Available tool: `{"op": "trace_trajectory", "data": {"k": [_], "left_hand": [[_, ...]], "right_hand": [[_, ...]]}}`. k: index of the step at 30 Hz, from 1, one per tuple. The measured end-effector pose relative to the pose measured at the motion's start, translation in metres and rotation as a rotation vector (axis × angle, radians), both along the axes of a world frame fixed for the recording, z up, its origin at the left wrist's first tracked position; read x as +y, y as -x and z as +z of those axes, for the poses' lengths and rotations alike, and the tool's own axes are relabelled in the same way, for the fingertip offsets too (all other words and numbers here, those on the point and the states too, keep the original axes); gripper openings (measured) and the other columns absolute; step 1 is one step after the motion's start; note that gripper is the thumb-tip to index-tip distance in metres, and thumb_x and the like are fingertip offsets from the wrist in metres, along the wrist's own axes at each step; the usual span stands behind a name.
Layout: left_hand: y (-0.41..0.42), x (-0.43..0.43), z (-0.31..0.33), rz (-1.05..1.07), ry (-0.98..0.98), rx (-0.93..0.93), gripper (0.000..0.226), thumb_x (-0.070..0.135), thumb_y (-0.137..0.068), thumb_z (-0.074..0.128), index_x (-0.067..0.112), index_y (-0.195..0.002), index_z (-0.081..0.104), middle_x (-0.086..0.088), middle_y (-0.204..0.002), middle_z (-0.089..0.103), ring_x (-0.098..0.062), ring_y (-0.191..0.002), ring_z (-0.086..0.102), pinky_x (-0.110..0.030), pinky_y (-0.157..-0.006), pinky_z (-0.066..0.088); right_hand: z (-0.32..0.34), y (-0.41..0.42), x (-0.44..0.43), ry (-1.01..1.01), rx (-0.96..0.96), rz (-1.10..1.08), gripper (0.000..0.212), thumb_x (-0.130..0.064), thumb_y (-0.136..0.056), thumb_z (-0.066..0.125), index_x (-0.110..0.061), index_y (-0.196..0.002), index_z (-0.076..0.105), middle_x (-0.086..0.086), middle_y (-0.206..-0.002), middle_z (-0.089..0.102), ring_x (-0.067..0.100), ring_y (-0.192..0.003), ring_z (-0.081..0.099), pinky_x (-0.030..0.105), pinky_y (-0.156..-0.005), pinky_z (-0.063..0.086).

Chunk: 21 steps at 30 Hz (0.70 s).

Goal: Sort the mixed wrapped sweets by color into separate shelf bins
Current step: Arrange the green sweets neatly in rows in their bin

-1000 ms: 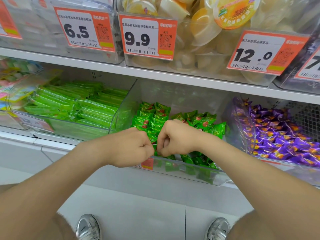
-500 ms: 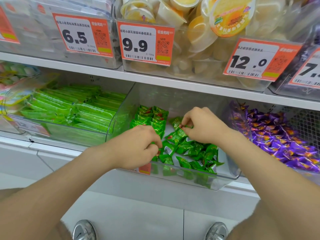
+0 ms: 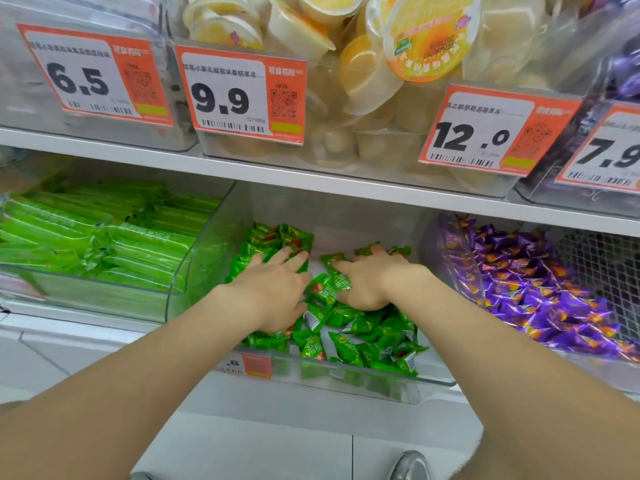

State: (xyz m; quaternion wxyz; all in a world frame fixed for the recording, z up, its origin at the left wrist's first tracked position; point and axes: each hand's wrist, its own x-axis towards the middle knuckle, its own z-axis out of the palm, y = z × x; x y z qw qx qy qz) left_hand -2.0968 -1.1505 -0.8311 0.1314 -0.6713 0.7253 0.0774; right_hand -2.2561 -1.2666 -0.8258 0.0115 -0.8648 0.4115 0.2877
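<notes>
A clear middle bin [image 3: 346, 379] on the lower shelf holds many green wrapped sweets [image 3: 367, 337]. Both my hands are inside it. My left hand [image 3: 273, 292] lies flat, fingers straight, on a neat stack of green sweets [image 3: 277, 237] at the bin's back left. My right hand [image 3: 370, 278] lies palm down with fingers spread over the loose green sweets in the bin's middle and right; its fingertips touch sweets at the back. Neither hand visibly grips anything.
To the right stands a bin of purple wrapped sweets [image 3: 540, 292], to the left a bin of long green packets [image 3: 114, 244]. The upper shelf [image 3: 311, 181] carries bins of jelly cups [image 3: 374, 64] with orange price tags [image 3: 242, 95]. My shoes show on the floor below.
Both hands have moved deeper into the green bin and opened from curled, pinching poses to flat ones. The camera has moved closer to the shelf.
</notes>
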Motion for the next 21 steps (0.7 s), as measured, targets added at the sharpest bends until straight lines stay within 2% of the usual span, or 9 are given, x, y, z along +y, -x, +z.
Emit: {"op": "trace_trajectory", "data": {"k": [2, 4, 7, 9, 11, 14, 16, 18, 21], "left_hand": [[0.005, 0.000, 0.000, -0.059, 0.079, -0.043, 0.052, 0.042, -0.102, 0.056, 0.019, -0.148, 0.049, -0.010, -0.168, 0.018, -0.035, -0.156, 0.013, -0.057, -0.119, 0.027], [0.012, -0.003, 0.004, -0.143, 0.182, -0.057, 0.042, 0.043, -0.094, 0.068, 0.019, -0.129, 0.063, -0.007, -0.144, 0.038, -0.035, -0.138, 0.030, -0.048, -0.103, 0.035], [0.021, -0.008, 0.009, -0.165, 0.206, -0.045, 0.038, 0.051, -0.087, 0.076, 0.021, -0.110, 0.070, -0.001, -0.115, 0.042, -0.029, -0.117, 0.034, -0.041, -0.085, 0.027], [0.024, -0.011, 0.008, -0.137, 0.169, -0.043, 0.044, 0.058, -0.085, 0.076, 0.022, -0.108, 0.073, 0.000, -0.111, 0.042, -0.028, -0.113, 0.032, -0.042, -0.084, 0.026], [0.026, -0.013, 0.006, -0.113, 0.121, -0.026, 0.046, 0.061, -0.085, 0.074, 0.022, -0.110, 0.074, -0.001, -0.112, 0.042, -0.029, -0.113, 0.031, -0.044, -0.086, 0.029], [0.027, -0.014, 0.007, -0.090, 0.057, 0.067, 0.031, 0.054, -0.096, 0.066, 0.032, -0.116, 0.074, -0.001, -0.113, 0.039, -0.029, -0.112, 0.029, -0.049, -0.092, 0.033], [0.025, -0.013, 0.007, -0.079, 0.039, 0.144, 0.024, 0.050, -0.100, 0.062, 0.037, -0.116, 0.074, 0.002, -0.111, 0.039, -0.026, -0.108, 0.029, -0.049, -0.092, 0.034], [0.023, -0.012, 0.008, -0.043, 0.078, 0.205, 0.020, 0.046, -0.100, 0.061, 0.036, -0.109, 0.076, 0.004, -0.109, 0.042, -0.023, -0.105, 0.033, -0.047, -0.093, 0.036], [0.015, -0.014, 0.009, 0.055, 0.222, 0.264, 0.016, 0.031, -0.100, 0.061, 0.029, -0.101, 0.077, 0.001, -0.108, 0.051, -0.023, -0.106, 0.045, -0.042, -0.093, 0.045]], "right_hand": [[0.007, 0.002, 0.001, -0.018, 0.040, 0.001, 0.072, -0.057, -0.098, 0.048, -0.044, -0.163, 0.019, 0.005, -0.171, 0.024, 0.040, -0.154, 0.021, 0.060, -0.119, 0.028], [0.013, 0.003, 0.006, -0.004, 0.086, -0.013, 0.067, -0.047, -0.096, 0.054, -0.041, -0.158, 0.032, 0.010, -0.163, 0.038, 0.042, -0.146, 0.035, 0.057, -0.114, 0.034], [0.024, 0.000, 0.013, 0.023, 0.069, -0.039, 0.049, -0.044, -0.097, 0.053, -0.028, -0.144, 0.053, 0.011, -0.141, 0.055, 0.039, -0.133, 0.049, 0.055, -0.108, 0.034], [0.028, -0.003, 0.013, 0.093, -0.031, -0.020, 0.043, -0.051, -0.099, 0.055, -0.022, -0.130, 0.061, 0.011, -0.129, 0.059, 0.038, -0.130, 0.049, 0.055, -0.108, 0.032], [0.025, -0.004, 0.012, 0.166, -0.122, -0.006, 0.044, -0.054, -0.100, 0.054, -0.019, -0.126, 0.061, 0.013, -0.132, 0.059, 0.037, -0.131, 0.047, 0.054, -0.110, 0.030], [0.010, -0.006, 0.005, 0.222, -0.285, -0.031, 0.042, -0.049, -0.103, 0.053, -0.015, -0.126, 0.061, 0.014, -0.134, 0.062, 0.037, -0.128, 0.053, 0.046, -0.104, 0.039], [0.001, -0.007, -0.002, 0.202, -0.324, -0.040, 0.043, -0.051, -0.101, 0.055, -0.017, -0.125, 0.063, 0.013, -0.134, 0.063, 0.037, -0.128, 0.054, 0.045, -0.103, 0.041], [-0.004, -0.008, -0.008, 0.179, -0.326, -0.041, 0.043, -0.054, -0.097, 0.060, -0.022, -0.125, 0.066, 0.011, -0.133, 0.063, 0.037, -0.128, 0.052, 0.045, -0.104, 0.039], [-0.009, -0.013, -0.012, 0.170, -0.328, -0.044, 0.038, -0.047, -0.089, 0.070, -0.025, -0.120, 0.067, 0.009, -0.131, 0.061, 0.036, -0.130, 0.047, 0.046, -0.105, 0.037]]}}
